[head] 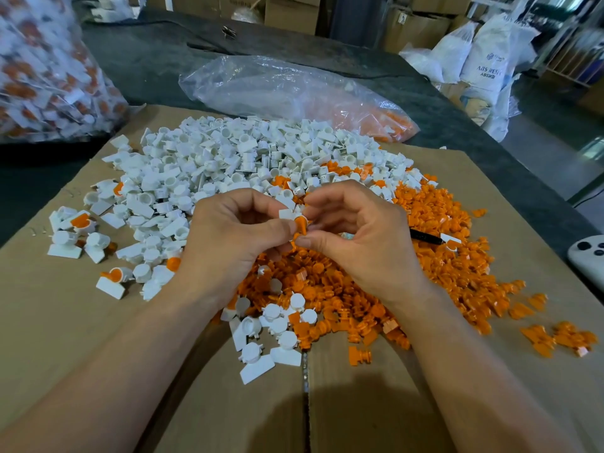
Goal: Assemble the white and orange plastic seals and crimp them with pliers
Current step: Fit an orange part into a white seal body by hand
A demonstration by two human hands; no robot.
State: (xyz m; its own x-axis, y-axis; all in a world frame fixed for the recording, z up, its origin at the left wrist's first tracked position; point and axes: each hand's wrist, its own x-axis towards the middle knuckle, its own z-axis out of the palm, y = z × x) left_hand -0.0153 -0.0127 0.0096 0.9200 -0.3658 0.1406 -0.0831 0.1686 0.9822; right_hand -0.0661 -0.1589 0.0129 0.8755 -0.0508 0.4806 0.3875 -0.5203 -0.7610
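1. White and orange seal (295, 220): a white tagged body with an orange insert at its cup, held above the middle of the cardboard surface (58, 322), between two bare hands
2. The left hand (235, 237) pinches the white body between thumb and curled fingers
3. The right hand (362, 237) pinches the orange insert between thumb and forefinger, its other fingers curled; the fingertips of both hands meet at the seal
4. A pile of white bodies (228, 161) spreads from under the left hand toward the far left of the surface
5. A pile of orange inserts (434, 256) spreads from under the right hand toward the right edge
6. A few joined seals (81, 222) lie near the left edge
7. A black handle (423, 236) pokes from the orange pile just beside the right hand; its tool cannot be told
8. Past the far edge lies a clear plastic bag (277, 89) with orange pieces in one end
9. Off the far left corner sits a bulging bag (42, 70) of white and orange pieces
10. A white device (588, 259) with dark buttons lies off the right edge
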